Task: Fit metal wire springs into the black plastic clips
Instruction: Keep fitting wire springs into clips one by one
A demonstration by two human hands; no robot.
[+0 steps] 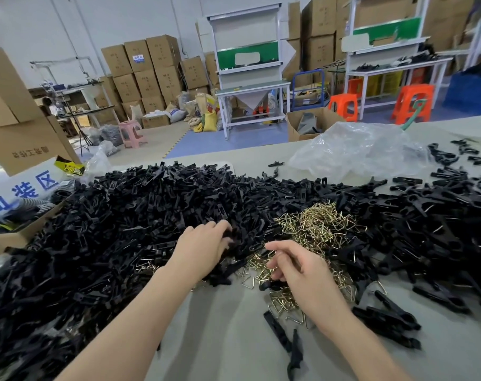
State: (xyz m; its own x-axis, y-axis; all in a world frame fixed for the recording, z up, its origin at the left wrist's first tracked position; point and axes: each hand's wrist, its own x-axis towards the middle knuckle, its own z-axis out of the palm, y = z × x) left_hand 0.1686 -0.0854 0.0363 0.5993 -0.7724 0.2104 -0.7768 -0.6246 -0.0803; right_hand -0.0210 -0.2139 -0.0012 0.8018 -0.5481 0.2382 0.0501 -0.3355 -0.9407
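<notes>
A large heap of black plastic clip halves [140,213] covers the left and middle of the table [228,334]. A tangle of brass-coloured wire springs [316,229] lies right of centre and runs down under my right hand. My left hand [203,251] reaches into the edge of the black heap, its fingers curled around black clip pieces. My right hand [297,268] hovers over the springs with fingers curled, pinching among the wires; what it holds is hidden. Assembled clips [431,215] with springs in them lie spread at the right.
A crumpled clear plastic bag [357,152] lies at the table's far right. Cardboard boxes [22,138] stand at the left edge. A few loose clip pieces [280,334] lie on the bare grey surface near me. Workbenches, stools and stacked cartons fill the room behind.
</notes>
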